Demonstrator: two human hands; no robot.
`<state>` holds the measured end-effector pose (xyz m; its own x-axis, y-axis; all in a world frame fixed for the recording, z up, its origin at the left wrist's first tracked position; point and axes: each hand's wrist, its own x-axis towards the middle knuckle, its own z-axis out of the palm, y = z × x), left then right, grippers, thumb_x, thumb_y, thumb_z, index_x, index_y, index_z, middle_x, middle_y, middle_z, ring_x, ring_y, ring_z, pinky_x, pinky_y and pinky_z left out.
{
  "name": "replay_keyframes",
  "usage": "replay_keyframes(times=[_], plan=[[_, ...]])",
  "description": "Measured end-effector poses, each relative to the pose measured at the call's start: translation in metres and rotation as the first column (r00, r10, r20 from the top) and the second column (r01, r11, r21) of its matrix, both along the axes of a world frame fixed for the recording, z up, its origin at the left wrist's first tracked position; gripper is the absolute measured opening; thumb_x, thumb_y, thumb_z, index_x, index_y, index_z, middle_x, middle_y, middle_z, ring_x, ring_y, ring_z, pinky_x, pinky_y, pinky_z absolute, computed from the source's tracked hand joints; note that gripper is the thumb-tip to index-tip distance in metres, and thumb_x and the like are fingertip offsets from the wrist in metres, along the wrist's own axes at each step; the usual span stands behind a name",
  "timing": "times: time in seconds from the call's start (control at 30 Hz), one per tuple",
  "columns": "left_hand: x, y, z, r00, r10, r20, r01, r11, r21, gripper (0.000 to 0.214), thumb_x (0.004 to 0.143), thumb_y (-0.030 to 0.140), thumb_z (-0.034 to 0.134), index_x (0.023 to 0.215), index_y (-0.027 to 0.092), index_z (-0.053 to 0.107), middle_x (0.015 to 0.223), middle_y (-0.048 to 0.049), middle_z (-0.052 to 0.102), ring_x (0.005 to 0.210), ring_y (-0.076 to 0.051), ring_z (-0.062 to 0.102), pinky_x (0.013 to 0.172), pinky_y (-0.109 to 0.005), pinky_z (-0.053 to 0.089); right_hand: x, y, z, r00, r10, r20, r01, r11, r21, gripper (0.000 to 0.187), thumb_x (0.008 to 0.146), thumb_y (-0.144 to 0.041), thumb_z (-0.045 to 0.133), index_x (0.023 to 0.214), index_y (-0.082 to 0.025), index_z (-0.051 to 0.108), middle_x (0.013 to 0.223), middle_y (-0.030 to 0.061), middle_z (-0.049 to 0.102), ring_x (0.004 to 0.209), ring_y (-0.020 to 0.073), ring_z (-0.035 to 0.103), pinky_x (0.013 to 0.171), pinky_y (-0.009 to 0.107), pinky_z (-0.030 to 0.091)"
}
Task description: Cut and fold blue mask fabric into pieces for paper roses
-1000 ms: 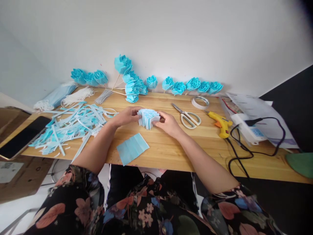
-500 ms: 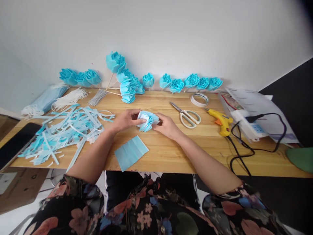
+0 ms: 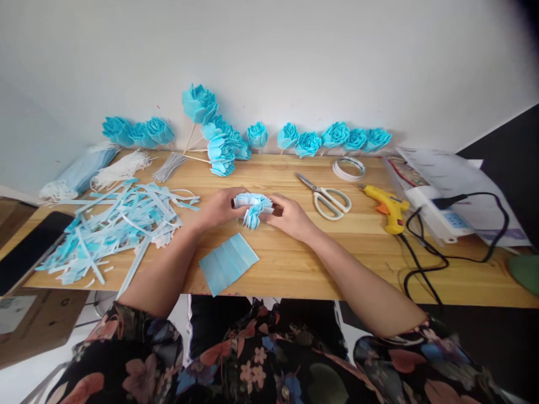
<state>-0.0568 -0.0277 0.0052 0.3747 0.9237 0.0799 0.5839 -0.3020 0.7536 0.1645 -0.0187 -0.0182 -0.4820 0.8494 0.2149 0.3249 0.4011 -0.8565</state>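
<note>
Between my two hands is a bunch of blue and white mask fabric sheets [image 3: 254, 209], its layered edges fanned out. My left hand [image 3: 221, 209] grips its left side, thumb in front. On the right side my right hand [image 3: 291, 216] closes on it with the fingertips; some of those fingers are hidden behind the bunch. Just below lies a flat blue mask fabric sheet [image 3: 228, 264] on the wooden table [image 3: 295, 269].
Cut strips [image 3: 113, 230] are heaped left, beside a phone [image 3: 29, 247]. Blue fabric flowers [image 3: 309, 144] line the wall. Scissors [image 3: 326, 196], a tape roll [image 3: 348, 168], a yellow glue gun [image 3: 389, 207] and a power strip [image 3: 440, 216] with black cables lie right.
The bunch has been turned and pressed, so its layered edges now face me more and look narrower. Both hands stay on it. The view has shifted slightly.
</note>
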Motion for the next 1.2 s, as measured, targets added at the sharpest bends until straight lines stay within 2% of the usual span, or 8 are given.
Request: replay_keyframes(times=[0.17,0.33,0.5,0.6,0.7,0.8,1.0,1.2], plan=[[-0.0016,0.0009,-0.0019,0.997,-0.044,0.062,0.044,0.999,-0.009,0.036,0.086,0.045,0.062,0.104,0.015,0.067,0.091,-0.0041,0.069,0.078,-0.017,0.061,0.068,-0.026,0.045,-0.0006,0.0020,-0.0036,0.999,-0.031,-0.011,0.031,1.000,0.001,0.026,0.080,-0.028,0.069,0.105,-0.020,0.072,0.087,0.0026,0.068,0.076,0.0162,0.059,0.071,0.029,0.046],[-0.0041,0.0037,-0.0040,0.991,-0.026,0.129,0.025,1.000,0.008,0.036,0.086,0.043,0.062,0.110,0.016,0.065,0.102,-0.0075,0.070,0.091,-0.020,0.064,0.079,-0.030,0.050,-0.0004,0.0001,0.0006,0.990,-0.141,0.017,0.138,0.985,0.099,0.005,0.081,-0.025,0.067,0.080,-0.020,0.068,0.072,0.0005,0.061,0.067,0.0150,0.053,0.064,0.028,0.044],[-0.0008,0.0024,-0.0067,0.942,-0.049,0.331,0.009,0.993,0.120,0.045,0.087,0.035,0.066,0.128,0.019,0.053,0.125,-0.0127,0.063,0.114,-0.022,0.062,0.096,-0.036,0.049,-0.0008,-0.0004,0.0009,0.985,-0.170,0.014,0.164,0.970,0.177,0.015,0.080,-0.022,0.065,0.094,-0.021,0.070,0.081,0.0028,0.065,0.073,0.0173,0.058,0.070,0.030,0.048],[0.0027,-0.0004,-0.0067,0.951,-0.095,0.295,0.037,0.980,0.198,0.033,0.088,0.029,0.065,0.119,0.019,0.056,0.126,-0.0132,0.062,0.120,-0.022,0.059,0.105,-0.039,0.045,-0.0010,0.0020,-0.0036,0.989,-0.136,0.051,0.125,0.976,0.179,0.020,0.078,-0.021,0.067,0.098,-0.022,0.070,0.085,0.0033,0.067,0.077,0.0196,0.060,0.075,0.033,0.049],[0.0050,-0.0025,-0.0045,0.969,-0.108,0.220,0.050,0.966,0.254,0.023,0.089,0.026,0.065,0.110,0.019,0.059,0.123,-0.0126,0.064,0.118,-0.022,0.059,0.105,-0.040,0.045,-0.0006,0.0034,-0.0064,0.991,-0.115,0.064,0.103,0.980,0.168,0.026,0.076,-0.020,0.068,0.102,-0.023,0.069,0.092,0.0045,0.069,0.081,0.0211,0.062,0.078,0.035,0.050],[0.0053,-0.0034,-0.0018,0.976,-0.119,0.182,0.063,0.956,0.285,0.023,0.089,0.024,0.064,0.111,0.020,0.061,0.125,-0.0125,0.064,0.120,-0.022,0.059,0.105,-0.040,0.046,-0.0001,0.0032,-0.0062,0.993,-0.096,0.063,0.086,0.985,0.153,0.029,0.076,-0.019,0.067,0.105,-0.022,0.069,0.094,0.0051,0.070,0.082,0.0212,0.063,0.079,0.035,0.051],[0.0038,-0.0048,0.0020,0.982,-0.135,0.135,0.095,0.958,0.269,0.026,0.090,0.019,0.061,0.115,0.019,0.063,0.133,-0.0142,0.059,0.129,-0.024,0.055,0.110,-0.042,0.042,-0.0009,0.0020,-0.0062,0.993,-0.102,0.061,0.092,0.985,0.145,0.023,0.079,-0.017,0.063,0.100,-0.021,0.071,0.088,0.0043,0.070,0.077,0.0196,0.062,0.075,0.032,0.049],[0.0019,-0.0036,0.0021,0.977,-0.101,0.186,0.048,0.962,0.270,0.011,0.088,0.017,0.058,0.096,0.020,0.066,0.122,-0.0103,0.061,0.122,-0.023,0.057,0.107,-0.042,0.043,-0.0020,0.0017,-0.0074,0.993,-0.103,0.065,0.092,0.984,0.152,0.021,0.077,-0.015,0.063,0.096,-0.022,0.071,0.085,0.0032,0.069,0.073,0.0187,0.061,0.072,0.030,0.048]])
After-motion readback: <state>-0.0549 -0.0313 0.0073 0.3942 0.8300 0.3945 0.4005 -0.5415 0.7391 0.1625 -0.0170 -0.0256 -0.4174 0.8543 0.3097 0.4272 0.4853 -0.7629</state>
